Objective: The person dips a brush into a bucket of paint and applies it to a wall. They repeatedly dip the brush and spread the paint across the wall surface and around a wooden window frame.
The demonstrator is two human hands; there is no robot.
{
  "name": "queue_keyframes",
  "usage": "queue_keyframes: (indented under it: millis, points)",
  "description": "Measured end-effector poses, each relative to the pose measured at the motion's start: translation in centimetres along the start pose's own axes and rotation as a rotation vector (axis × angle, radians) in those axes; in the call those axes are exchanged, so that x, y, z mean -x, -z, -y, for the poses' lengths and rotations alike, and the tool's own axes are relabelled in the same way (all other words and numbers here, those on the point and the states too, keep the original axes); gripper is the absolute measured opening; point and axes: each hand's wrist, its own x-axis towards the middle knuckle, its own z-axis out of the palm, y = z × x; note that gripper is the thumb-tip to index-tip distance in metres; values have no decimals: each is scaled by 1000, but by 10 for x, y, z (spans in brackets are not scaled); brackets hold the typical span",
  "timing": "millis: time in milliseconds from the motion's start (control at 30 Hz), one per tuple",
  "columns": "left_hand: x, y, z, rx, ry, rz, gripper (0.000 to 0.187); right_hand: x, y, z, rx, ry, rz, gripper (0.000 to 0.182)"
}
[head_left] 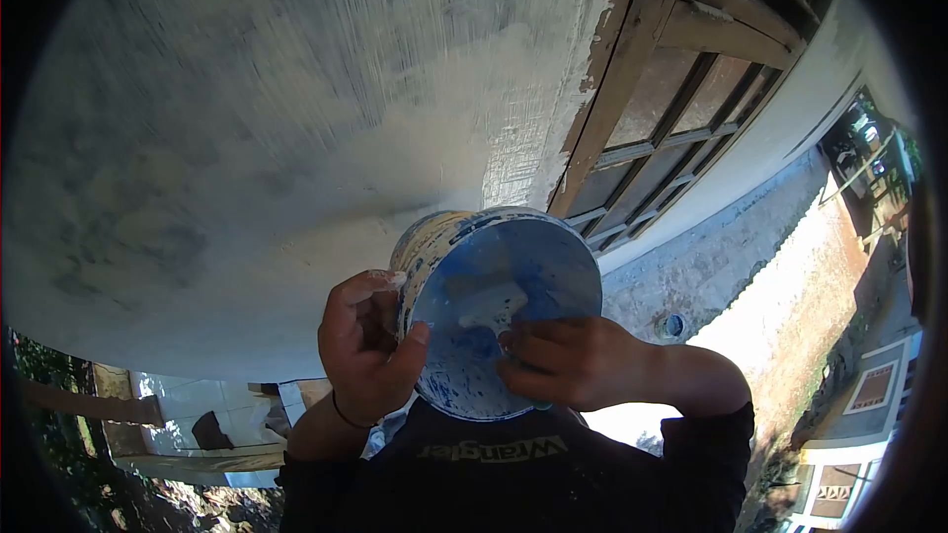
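A paint-spattered bucket is tilted toward me in front of my chest, its inside smeared with blue and white. My left hand grips it at the left side, thumb at the rim and fingers against the outer wall. Whitish paint shows at the bucket's bottom. My right hand reaches in over the right rim, its fingers curled together. Whatever they hold, if anything, is hidden. White smears mark the left fingertips.
A wall with streaky white paint rises close ahead. Right of it is a brown wooden window frame with glass panes. On the ground at the right stands a small container, beside a sunlit strip.
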Motion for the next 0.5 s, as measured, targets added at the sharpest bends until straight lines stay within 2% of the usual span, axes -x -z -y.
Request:
queue_keyframes:
  millis: [67, 100, 167, 333, 500]
  points:
    - [-2, 2, 10, -61, -146, 151, 42, 8, 3, -7, -91, -30, 64, 22]
    - [-2, 0, 11, -61, -142, 155, 42, 11, 5, -10, -181, -59, 133, 23]
    - [-3, -5, 14, -84, -126, 178, 42, 16, 12, -16, -195, -62, 77, 24]
    - [-1, -18, 15, -74, -102, 157, 42, 24, 16, -27, -288, -66, 1, 26]
    - [0, -25, 5, -72, -128, 112, 43, 21, 23, -25, -296, -52, 88, 28]
